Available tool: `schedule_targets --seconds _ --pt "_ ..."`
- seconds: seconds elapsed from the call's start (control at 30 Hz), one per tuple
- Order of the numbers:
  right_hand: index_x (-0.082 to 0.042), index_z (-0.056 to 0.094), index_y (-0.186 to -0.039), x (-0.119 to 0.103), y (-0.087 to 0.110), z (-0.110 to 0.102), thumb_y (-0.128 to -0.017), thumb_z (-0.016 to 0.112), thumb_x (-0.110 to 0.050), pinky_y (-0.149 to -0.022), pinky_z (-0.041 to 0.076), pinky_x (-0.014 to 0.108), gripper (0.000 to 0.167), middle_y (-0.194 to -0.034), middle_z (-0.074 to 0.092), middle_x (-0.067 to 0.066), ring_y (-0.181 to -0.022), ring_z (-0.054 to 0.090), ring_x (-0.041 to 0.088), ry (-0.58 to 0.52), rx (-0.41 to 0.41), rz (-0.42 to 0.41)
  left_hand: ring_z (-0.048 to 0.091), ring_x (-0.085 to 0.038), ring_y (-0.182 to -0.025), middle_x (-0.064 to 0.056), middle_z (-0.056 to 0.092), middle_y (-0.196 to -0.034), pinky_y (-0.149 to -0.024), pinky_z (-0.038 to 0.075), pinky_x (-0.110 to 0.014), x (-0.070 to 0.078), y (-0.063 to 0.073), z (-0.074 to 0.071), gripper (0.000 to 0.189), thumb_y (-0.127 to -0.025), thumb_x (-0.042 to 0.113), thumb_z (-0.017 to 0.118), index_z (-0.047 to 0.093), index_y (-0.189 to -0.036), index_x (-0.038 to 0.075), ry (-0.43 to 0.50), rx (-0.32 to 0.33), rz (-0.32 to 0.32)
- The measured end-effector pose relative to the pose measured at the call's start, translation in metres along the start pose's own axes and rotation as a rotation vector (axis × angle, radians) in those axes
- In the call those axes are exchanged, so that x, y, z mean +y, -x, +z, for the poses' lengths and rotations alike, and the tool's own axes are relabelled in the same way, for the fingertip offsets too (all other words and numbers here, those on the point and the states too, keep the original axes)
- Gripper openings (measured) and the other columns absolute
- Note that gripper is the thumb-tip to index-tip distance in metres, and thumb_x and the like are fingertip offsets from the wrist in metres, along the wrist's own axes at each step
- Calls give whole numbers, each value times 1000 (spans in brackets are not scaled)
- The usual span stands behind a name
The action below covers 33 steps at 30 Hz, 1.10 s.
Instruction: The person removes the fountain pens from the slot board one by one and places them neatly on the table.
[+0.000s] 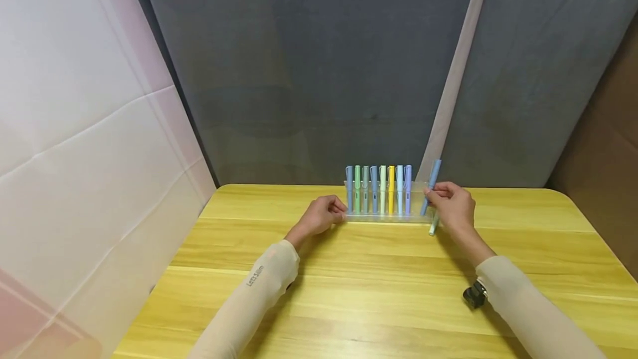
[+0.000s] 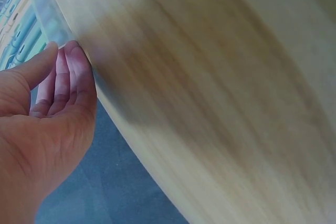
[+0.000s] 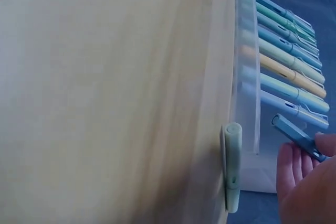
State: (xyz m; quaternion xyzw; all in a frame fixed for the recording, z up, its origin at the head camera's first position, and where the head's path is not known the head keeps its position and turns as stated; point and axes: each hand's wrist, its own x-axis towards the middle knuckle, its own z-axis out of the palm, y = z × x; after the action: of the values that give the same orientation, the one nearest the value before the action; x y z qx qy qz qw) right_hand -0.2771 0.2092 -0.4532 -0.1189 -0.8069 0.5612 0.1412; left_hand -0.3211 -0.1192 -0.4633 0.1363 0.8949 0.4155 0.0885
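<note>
A clear plastic pen stand (image 1: 369, 218) holds a row of several upright capped pens in blue, green, yellow and purple. At its left end, my left hand (image 1: 324, 215) pinches the corner between thumb and fingers, as the left wrist view (image 2: 60, 85) also shows. My right hand (image 1: 454, 206) holds a blue pen (image 1: 431, 184) by thumb and fingers, slightly tilted, at the stand's right end beside the purple pen (image 1: 408, 187). In the right wrist view the blue pen's lower end (image 3: 278, 121) points toward the stand. A pale green pen (image 3: 232, 169) lies on the table beside that end.
The stand is near the far edge of the wooden table (image 1: 374, 292). A dark grey cloth (image 1: 319, 71) hangs behind it, a white panel (image 1: 89, 98) rises at the left, and a brown panel (image 1: 603, 143) borders the right.
</note>
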Motion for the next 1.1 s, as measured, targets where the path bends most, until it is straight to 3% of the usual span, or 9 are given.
schedule_targets --seconds 0.23,0.7,1.0,1.1 --pt "-3 73 -114 8 11 -9 -95 80 -33 -68 53 14 36 -90 77 -3 -72 64 -6 79 -32 -18 61 -17 -84 -9 71 -98 -70 52 -25 1 0 -1 8 -97 7 75 73 -105 8 11 1 1" --pt "-4 73 -116 25 17 -20 -98 76 -33 -67 53 17 34 -101 77 10 -79 63 4 173 -60 -16 61 -18 -85 -10 71 -99 -72 52 -25 0 0 -1 9 -97 5 74 72 -106 6 20 9 -6" --pt "2 70 -130 23 10 -34 -100 75 -28 -75 61 21 43 -91 72 -13 -77 69 -3 30 -126 84 61 -17 -85 -8 71 -98 -73 51 -25 0 1 -1 9 -97 5 74 72 -105 6 13 17 -12" --pt "1 68 -136 23 8 -39 -101 73 -30 -75 61 21 47 -90 72 -16 -77 68 -4 43 -147 117 61 -17 -85 -8 71 -98 -73 51 -25 0 1 -1 9 -97 5 75 72 -105 6 19 14 -16"
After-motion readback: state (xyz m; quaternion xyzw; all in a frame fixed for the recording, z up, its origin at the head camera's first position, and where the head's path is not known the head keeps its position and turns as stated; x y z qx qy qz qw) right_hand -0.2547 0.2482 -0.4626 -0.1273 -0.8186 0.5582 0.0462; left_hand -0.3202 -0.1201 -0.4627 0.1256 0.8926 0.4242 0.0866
